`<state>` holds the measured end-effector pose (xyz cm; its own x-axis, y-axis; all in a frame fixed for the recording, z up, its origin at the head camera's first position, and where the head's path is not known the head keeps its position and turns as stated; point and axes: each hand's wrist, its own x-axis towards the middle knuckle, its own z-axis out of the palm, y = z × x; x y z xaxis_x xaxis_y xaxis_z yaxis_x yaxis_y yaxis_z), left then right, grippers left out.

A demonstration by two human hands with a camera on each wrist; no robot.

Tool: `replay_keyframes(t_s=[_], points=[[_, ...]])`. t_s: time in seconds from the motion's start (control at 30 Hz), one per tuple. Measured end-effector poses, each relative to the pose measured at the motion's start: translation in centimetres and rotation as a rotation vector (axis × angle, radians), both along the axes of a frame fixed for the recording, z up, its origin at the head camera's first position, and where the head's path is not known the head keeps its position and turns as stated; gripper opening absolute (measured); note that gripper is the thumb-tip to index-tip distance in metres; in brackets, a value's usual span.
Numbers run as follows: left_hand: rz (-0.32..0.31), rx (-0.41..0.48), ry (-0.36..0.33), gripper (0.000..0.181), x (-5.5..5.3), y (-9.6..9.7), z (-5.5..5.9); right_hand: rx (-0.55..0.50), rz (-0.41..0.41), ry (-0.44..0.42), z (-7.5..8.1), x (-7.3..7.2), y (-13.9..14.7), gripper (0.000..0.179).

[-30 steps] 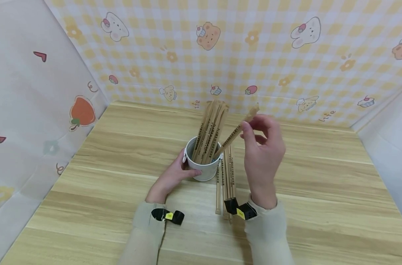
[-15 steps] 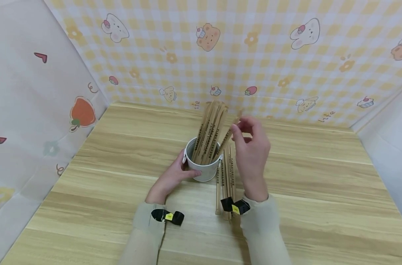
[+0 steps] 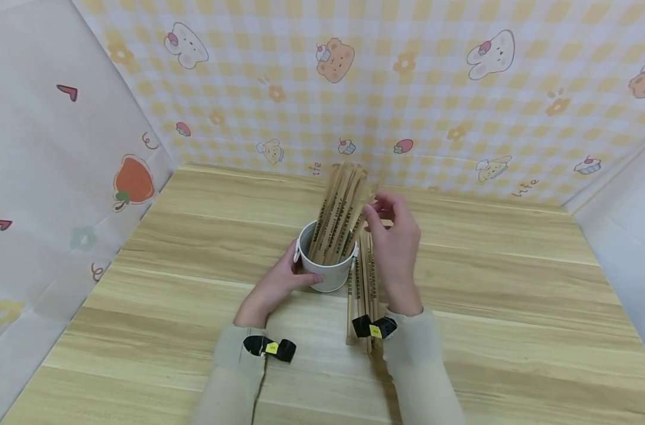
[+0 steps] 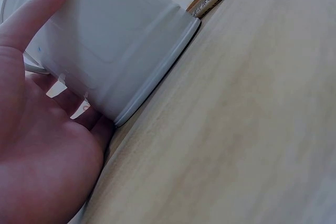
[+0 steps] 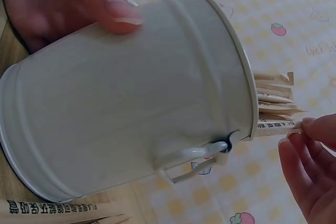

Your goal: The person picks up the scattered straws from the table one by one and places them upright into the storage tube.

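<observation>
A small white metal bucket with side handles stands upright on the table. Several paper-wrapped straws lean inside it, their printed brown sleeves rising above the rim. My left hand grips the bucket's left side, thumb across the front, fingers behind it in the left wrist view. At the bucket's right, my right hand pinches one wrapped straw between thumb and fingers near its upper end. That straw's lower part is inside the bucket, close beside the others.
More wrapped straws lie on the wooden table just right of the bucket, partly under the right wrist's camera. A yellow checked cloth hangs behind the table; a white printed sheet hangs at the left.
My right hand has moved left and slightly down with the pinched straw, which now stands steeper and nearer the other straws. The left hand and bucket have stayed put.
</observation>
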<state>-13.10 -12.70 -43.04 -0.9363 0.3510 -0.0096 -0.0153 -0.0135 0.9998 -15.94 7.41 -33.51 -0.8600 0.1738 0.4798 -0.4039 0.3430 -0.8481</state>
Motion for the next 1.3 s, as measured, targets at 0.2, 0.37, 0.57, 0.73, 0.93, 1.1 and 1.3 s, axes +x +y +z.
replay_keyframes(t_s=[0.2,0.37,0.57,0.73,0.93,1.1,1.3], points=[[0.000,-0.001,-0.003,0.089,0.0,0.0,0.1,-0.033,0.024,-0.073,-0.4,-0.2,0.1,0.027],[0.006,-0.011,-0.004,0.087,-0.1,0.0,0.0,-0.044,0.027,-0.117,1.0,0.6,-0.5,0.028],[0.012,-0.025,-0.005,0.088,0.0,0.0,-0.1,0.013,0.032,-0.109,-1.0,-0.3,-0.5,0.026],[0.017,-0.029,-0.002,0.088,0.0,0.0,0.0,0.124,0.013,-0.094,-2.0,-0.7,-0.7,0.024],[0.021,-0.034,-0.008,0.087,0.0,0.0,0.1,0.214,-0.006,-0.069,-2.3,-0.7,-1.1,0.020],[0.029,-0.044,-0.007,0.087,0.0,0.0,0.0,0.230,-0.017,-0.059,-2.3,-0.7,-1.2,0.017],[0.020,-0.039,-0.007,0.088,-0.1,0.0,0.0,0.195,-0.025,-0.080,-2.0,-0.6,-1.0,0.016]])
